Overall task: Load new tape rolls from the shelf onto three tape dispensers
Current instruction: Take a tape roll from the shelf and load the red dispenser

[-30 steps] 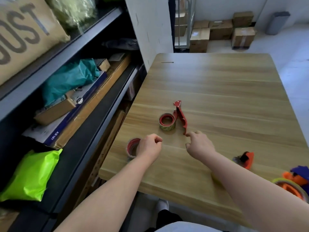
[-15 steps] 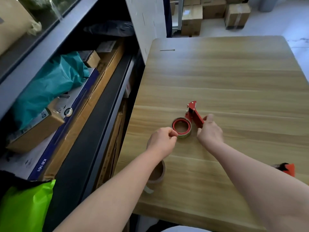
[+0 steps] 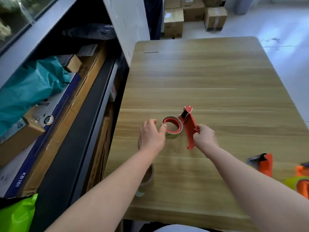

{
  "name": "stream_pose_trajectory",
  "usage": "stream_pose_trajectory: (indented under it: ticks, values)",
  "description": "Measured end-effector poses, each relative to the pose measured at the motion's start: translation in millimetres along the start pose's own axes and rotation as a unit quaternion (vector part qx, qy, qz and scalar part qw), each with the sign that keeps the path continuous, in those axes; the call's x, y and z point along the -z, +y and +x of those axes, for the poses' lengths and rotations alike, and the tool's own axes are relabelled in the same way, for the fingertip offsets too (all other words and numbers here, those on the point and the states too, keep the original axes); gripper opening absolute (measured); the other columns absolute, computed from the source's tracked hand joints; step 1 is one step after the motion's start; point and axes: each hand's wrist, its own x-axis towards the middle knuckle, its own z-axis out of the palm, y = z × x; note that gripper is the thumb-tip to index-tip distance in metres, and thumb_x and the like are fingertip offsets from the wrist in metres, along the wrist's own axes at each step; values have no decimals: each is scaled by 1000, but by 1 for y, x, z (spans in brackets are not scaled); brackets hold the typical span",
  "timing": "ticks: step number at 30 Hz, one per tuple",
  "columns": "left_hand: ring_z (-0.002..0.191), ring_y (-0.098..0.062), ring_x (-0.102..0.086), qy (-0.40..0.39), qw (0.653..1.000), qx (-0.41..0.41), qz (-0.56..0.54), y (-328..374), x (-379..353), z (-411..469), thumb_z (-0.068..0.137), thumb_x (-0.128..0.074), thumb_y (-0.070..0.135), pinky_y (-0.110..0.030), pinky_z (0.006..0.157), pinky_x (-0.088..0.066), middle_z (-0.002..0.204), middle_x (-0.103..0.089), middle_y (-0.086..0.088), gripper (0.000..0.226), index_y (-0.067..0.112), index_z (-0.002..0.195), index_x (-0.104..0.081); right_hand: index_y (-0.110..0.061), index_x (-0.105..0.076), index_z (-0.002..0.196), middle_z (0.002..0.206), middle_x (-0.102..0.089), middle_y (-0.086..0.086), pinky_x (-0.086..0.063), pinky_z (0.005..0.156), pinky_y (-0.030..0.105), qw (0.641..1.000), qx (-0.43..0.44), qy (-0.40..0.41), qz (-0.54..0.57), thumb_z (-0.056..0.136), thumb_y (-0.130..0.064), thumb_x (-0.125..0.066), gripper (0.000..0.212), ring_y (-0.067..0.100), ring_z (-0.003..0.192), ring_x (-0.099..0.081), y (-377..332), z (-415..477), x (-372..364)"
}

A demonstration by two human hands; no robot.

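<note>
Tape roll [image 3: 172, 128] sits between hands: left hand [image 3: 151, 136] pinches its rim, right hand [image 3: 205, 137] grips red dispenser [image 3: 189, 126].

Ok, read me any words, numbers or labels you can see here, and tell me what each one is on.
"KB161": white print on the blue box edge on the shelf.
Round sticker on that box: too blurred to read.
Label on the flat carton further back: too small to read.
Cardboard boxes on the floor: no legible print.
Tape roll and red dispenser: no text visible.

Two bare forearms, no sleeves, left hand [image 3: 151, 136], right hand [image 3: 204, 137], possibly pale garment at chest.
</note>
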Motion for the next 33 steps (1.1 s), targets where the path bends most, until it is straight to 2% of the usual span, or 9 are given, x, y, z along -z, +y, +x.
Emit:
stream_pose_trajectory:
  ticks: [3,6,10,14,18,20,25,28,33]
  values:
    - [133,-28,-46,-13,999,46,-25,12,-2,-8,94,-44,59,-41,104,-40,148,-46,-6,66,17,145,-37,-17,-66,117,89,-64,4,-33,35,10,998,31,16,57,89,1,-41,42,4,55,-53,16,-23,16]
    - [123,-32,-54,-66,993,66,-74,26,-8,-22,91,-47,62,-45,103,-45,139,-54,-8,68,21,143,-37,-16,-65,120,84,-64,-2,-37,42,4,992,84,44,84,91,-1,-45,39,-6,54,-52,28,-48,31]
    - [95,-28,-65,-30,985,57,-158,35,-19,-50,97,-51,37,-49,84,-57,114,-64,-4,34,25,129,-49,-23,-63,125,85,-62,-10,-38,48,3,985,141,45,90,95,-11,-51,34,-10,55,-53,35,-85,58]
    - [78,-22,-63,8,959,62,-276,44,-22,-79,102,-46,22,-34,59,-55,101,-65,-3,14,24,111,-56,-33,-60,119,96,-67,-20,-44,58,13,978,167,28,123,89,-32,-66,30,-13,55,-58,46,-114,83]
    - [78,-22,-62,-1,947,60,-315,52,-27,-106,103,-44,20,-29,51,-49,100,-65,-2,14,27,100,-56,-23,-45,128,111,-64,-2,-54,85,35,914,18,-181,362,82,-38,-75,57,6,79,-66,52,-128,96]
    - [79,-21,-64,-19,948,60,-312,56,-32,-119,103,-45,22,-27,49,-48,101,-65,-2,14,26,105,-58,-13,-55,119,100,-64,8,-52,91,46,858,-23,-278,432,83,-34,-73,45,21,83,-61,55,-132,101]
    - [84,-26,-64,-15,958,57,-281,54,-39,-143,103,-43,35,-36,60,-56,98,-67,-6,27,21,103,-66,-2,-61,102,66,-62,6,-52,82,46,853,-10,-297,429,86,-24,-71,28,16,56,-58,73,-138,113]
    - [86,-28,-63,55,970,49,-230,52,-40,-153,101,-42,39,-43,80,-52,90,-70,-5,33,21,94,-69,-4,-61,112,78,-71,3,-53,65,31,869,10,-301,393,83,-23,-74,37,15,67,-65,78,-142,116]
    - [78,-13,-51,235,897,152,-341,43,-12,-163,105,-37,35,-35,81,-39,78,-49,8,24,22,102,-57,-6,-56,119,104,-72,14,-54,66,32,895,-25,-245,371,80,-27,-78,50,21,84,-70,91,-138,115]
